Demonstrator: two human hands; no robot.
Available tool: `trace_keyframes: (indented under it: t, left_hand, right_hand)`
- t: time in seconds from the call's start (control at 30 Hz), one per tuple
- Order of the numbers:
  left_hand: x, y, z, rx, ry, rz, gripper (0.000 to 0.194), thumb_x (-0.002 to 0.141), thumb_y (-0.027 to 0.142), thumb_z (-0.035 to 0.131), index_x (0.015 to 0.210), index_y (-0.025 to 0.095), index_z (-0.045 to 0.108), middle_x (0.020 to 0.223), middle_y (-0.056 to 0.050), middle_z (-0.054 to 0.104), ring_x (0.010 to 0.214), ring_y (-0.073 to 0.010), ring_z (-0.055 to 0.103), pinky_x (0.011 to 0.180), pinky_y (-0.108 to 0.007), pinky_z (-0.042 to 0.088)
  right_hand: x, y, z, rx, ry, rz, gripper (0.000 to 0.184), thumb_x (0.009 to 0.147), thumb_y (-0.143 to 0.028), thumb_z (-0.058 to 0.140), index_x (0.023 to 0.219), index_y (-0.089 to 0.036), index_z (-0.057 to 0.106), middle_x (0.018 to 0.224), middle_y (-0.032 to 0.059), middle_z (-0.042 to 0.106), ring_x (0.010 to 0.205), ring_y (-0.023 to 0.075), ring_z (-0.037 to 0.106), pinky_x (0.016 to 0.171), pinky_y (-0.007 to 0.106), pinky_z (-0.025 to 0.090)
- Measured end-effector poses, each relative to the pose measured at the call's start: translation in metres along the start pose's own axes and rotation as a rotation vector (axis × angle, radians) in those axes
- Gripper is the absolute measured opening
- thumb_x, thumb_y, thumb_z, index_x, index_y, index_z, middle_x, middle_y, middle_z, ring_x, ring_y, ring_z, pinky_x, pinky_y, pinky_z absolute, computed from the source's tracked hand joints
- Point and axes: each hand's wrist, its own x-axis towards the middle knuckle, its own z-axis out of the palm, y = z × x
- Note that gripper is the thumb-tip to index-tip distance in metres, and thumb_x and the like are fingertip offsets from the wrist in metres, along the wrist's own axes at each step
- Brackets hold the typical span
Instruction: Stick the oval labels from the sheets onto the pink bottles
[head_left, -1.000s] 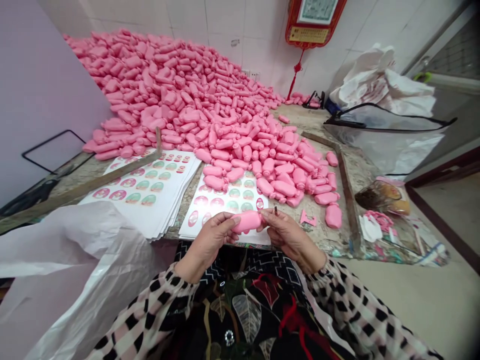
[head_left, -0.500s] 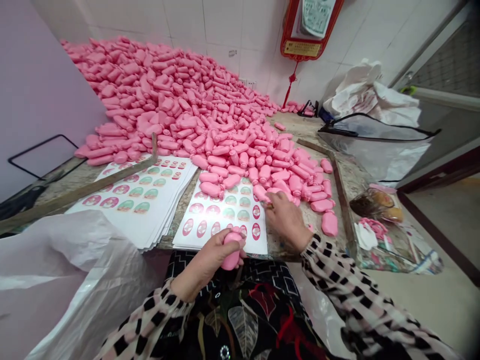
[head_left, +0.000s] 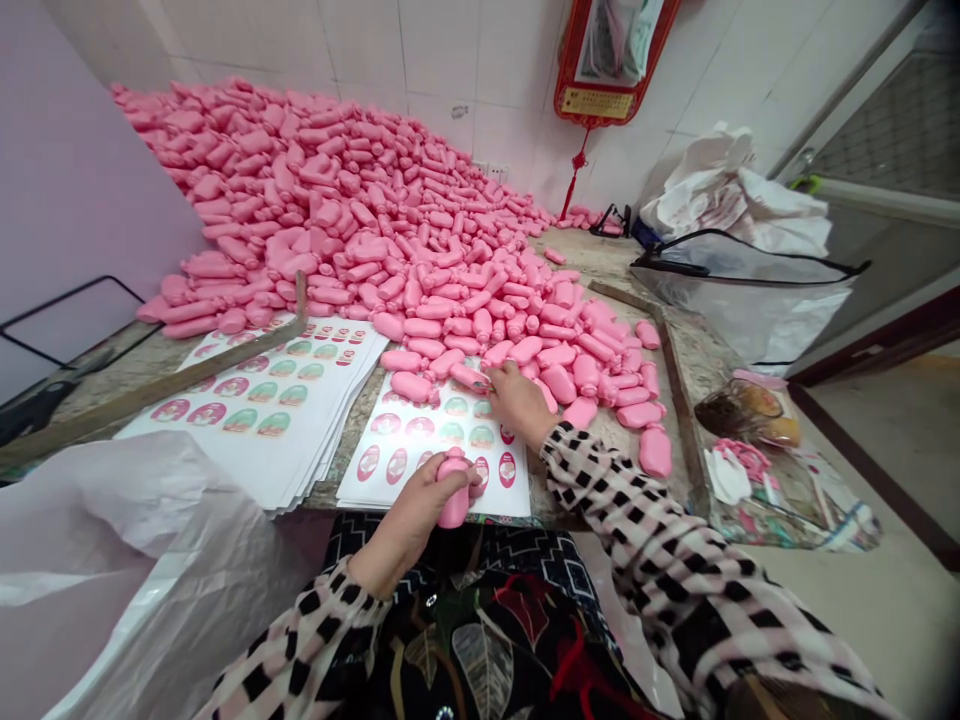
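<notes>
My left hand [head_left: 420, 505] is closed around a small pink plastic bottle [head_left: 453, 488], held upright with its neck up over the near edge of the table. Under and behind it lies a sheet of round and oval stickers [head_left: 420, 450], pink and green. Above the sheet's far part, my right hand [head_left: 521, 402] has its fingers closed at the end of another pink bottle [head_left: 469, 378], which lies tilted; the fingertips are partly hidden. Loose pink bottles lie around the sheet's far edge.
A large heap of pink bottles [head_left: 330, 200] rises against the tiled wall. To the left, a wooden strip [head_left: 187, 372] lies across a second stack of sticker sheets [head_left: 225, 455]. A white plastic bag [head_left: 135, 570] hangs at front left. Right, a wooden rail [head_left: 679, 400] borders a clear zip bag [head_left: 742, 300].
My right hand has moved left over the sticker sheet, and a pink bottle has shifted left with it. My left hand still holds its bottle, now slightly higher. The view has shifted slightly.
</notes>
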Motion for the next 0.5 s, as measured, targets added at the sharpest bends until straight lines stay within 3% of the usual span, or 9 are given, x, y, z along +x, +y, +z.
trace_keyframes:
  t: [0.13, 0.27, 0.37, 0.5]
  left_hand:
    - [0.000, 0.000, -0.001, -0.036, 0.018, -0.015, 0.027, 0.068, 0.023, 0.066, 0.089, 0.015, 0.052, 0.085, -0.006, 0.064, 0.079, -0.0177, 0.064, 0.080, -0.032, 0.048]
    - [0.000, 0.001, -0.002, -0.058, 0.011, -0.022, 0.027, 0.067, 0.022, 0.067, 0.088, 0.016, 0.051, 0.087, -0.007, 0.064, 0.082, -0.0191, 0.064, 0.081, -0.033, 0.048]
    - [0.001, 0.000, -0.004, -0.066, 0.003, -0.049, 0.028, 0.068, 0.023, 0.067, 0.090, 0.016, 0.051, 0.086, -0.007, 0.065, 0.080, -0.0193, 0.065, 0.082, -0.034, 0.048]
    - [0.002, 0.000, -0.004, -0.054, 0.005, -0.054, 0.026, 0.069, 0.023, 0.066, 0.089, 0.017, 0.050, 0.083, -0.005, 0.065, 0.081, -0.0191, 0.065, 0.083, -0.033, 0.048]
  right_hand:
    - [-0.004, -0.014, 0.001, 0.067, 0.030, -0.048, 0.039, 0.085, -0.026, 0.038, 0.124, -0.024, 0.043, 0.121, 0.0090, 0.044, 0.092, 0.0207, 0.056, 0.071, 0.031, 0.046]
    - [-0.028, -0.003, 0.001, 0.052, 0.151, 0.112, 0.047, 0.086, -0.030, 0.038, 0.133, -0.025, 0.034, 0.134, 0.0103, 0.034, 0.096, 0.0222, 0.056, 0.074, 0.033, 0.046]
    - [-0.037, 0.006, 0.006, 0.009, 0.107, 0.222, 0.048, 0.087, -0.030, 0.035, 0.134, -0.022, 0.032, 0.133, 0.0133, 0.035, 0.097, 0.0244, 0.056, 0.073, 0.035, 0.046]
    - [-0.033, -0.003, 0.017, 0.024, 0.018, 0.131, 0.049, 0.087, -0.023, 0.030, 0.136, -0.020, 0.030, 0.133, 0.0123, 0.039, 0.099, 0.0237, 0.055, 0.072, 0.034, 0.046]
